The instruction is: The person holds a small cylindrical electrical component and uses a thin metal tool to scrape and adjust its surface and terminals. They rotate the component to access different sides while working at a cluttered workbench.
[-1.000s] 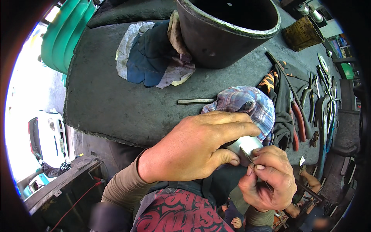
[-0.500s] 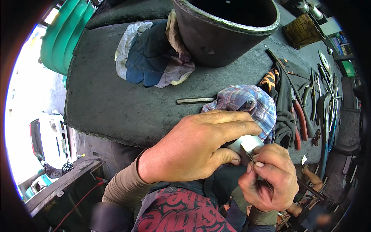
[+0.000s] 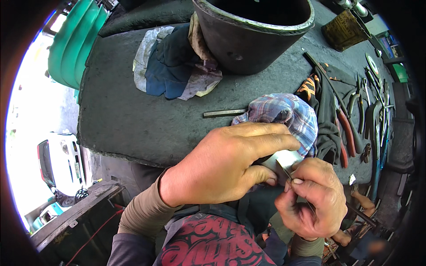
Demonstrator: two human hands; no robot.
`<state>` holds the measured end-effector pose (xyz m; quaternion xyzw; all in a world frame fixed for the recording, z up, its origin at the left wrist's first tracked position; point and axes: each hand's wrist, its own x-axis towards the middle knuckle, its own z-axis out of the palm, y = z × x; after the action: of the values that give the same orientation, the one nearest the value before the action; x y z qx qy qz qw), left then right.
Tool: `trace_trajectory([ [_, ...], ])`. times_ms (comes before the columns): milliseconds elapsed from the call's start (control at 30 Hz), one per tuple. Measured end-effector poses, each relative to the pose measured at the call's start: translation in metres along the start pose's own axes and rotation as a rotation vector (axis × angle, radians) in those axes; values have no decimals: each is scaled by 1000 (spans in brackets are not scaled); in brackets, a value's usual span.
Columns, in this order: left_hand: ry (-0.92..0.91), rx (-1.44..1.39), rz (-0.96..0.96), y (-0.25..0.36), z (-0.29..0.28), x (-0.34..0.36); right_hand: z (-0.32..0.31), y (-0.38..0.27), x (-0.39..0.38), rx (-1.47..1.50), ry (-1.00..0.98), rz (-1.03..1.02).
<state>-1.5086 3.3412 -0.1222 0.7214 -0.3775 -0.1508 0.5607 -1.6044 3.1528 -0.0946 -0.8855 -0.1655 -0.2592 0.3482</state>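
Observation:
My left hand is closed around a smooth, shiny silver metal piece, its thumb at the near edge and its fingers over the top. Most of that piece is hidden under the palm and fingers. Between thumb and forefinger, my right hand pinches a thin, dark, pointed metal strip. The strip's tip lies against or just over the silver surface, and a thin tail shows below the fingers. A bunched plaid cloth sits directly beyond the silver piece. A short square metal bar pokes out left of the cloth.
A big black tub stands at the back of the dark workbench, beside crumpled rags. Along the right lie a black cloth, red-handled pliers and several other tools. A rusty can stands behind them.
The view has shifted slightly. Both hands keep nearly the same grip; the right hand with the thin strip has moved a little to the right.

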Motion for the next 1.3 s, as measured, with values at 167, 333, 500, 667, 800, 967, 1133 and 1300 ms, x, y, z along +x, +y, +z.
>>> trace_trajectory([
  [167, -13, -9, -15, 2, -2, 2, 1, 2, -1, 5, 18, -13],
  [333, -10, -11, -13, 1, -2, 2, 0, 2, -2, 30, 7, -4],
  [500, -57, -26, 13, -6, -2, 1, -1, 3, -3, 51, 4, -3],
  [667, -39, -9, -1, -3, -2, 1, 1, 3, -4, 54, 17, -7],
  [800, -6, 0, -16, -1, -1, 1, 2, 2, -3, 41, 15, 2],
  [967, -11, -1, -19, 1, -1, 2, 1, 0, -3, 28, 22, 16],
  [1133, -23, -21, -44, 2, -2, 2, -1, 3, -4, 62, 22, 4],
  [1300, -13, -30, -48, 3, -2, 2, -2, 4, -4, 78, 19, -1],
])
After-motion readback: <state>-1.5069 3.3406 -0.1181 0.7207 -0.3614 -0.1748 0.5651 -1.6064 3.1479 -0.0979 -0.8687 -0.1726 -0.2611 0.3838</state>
